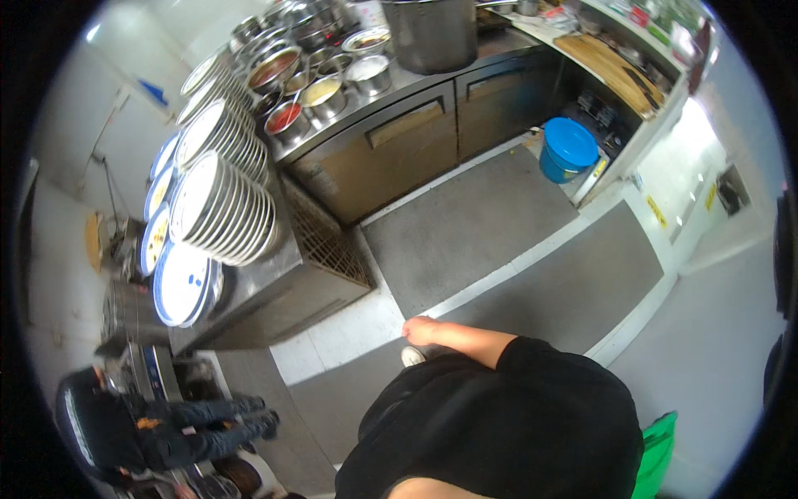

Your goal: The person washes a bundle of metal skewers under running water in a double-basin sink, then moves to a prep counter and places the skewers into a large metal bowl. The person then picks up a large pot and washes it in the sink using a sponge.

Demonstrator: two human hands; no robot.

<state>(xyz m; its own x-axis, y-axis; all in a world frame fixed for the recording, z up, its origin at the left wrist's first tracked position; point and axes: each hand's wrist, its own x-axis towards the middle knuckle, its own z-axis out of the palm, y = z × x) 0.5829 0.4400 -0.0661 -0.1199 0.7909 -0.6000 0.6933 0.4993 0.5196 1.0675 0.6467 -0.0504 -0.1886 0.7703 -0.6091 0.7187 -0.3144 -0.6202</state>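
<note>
My right hand (419,330) hangs low over the floor, above a light shoe (412,357). Its fingers look loosely curled, and I see nothing in them, though their inner side is hidden. My left hand is out of view; only a strip of bare skin shows at the bottom edge, beside my black shirt (499,424). Nearest to the right hand stands a steel counter (274,312). Tall stacks of white plates (227,209) crowd it, along with blue-rimmed dishes (181,284). Steel pots (324,100) of sauces and seasonings stand farther along.
A large stockpot (430,34) rests on the counter. A blue lidded bucket (567,150) sits on the floor near a shelf with a wooden cutting board (601,65) and a knife (642,87). Another person (106,424) stands at lower left. Grey mats (474,231) cover the floor.
</note>
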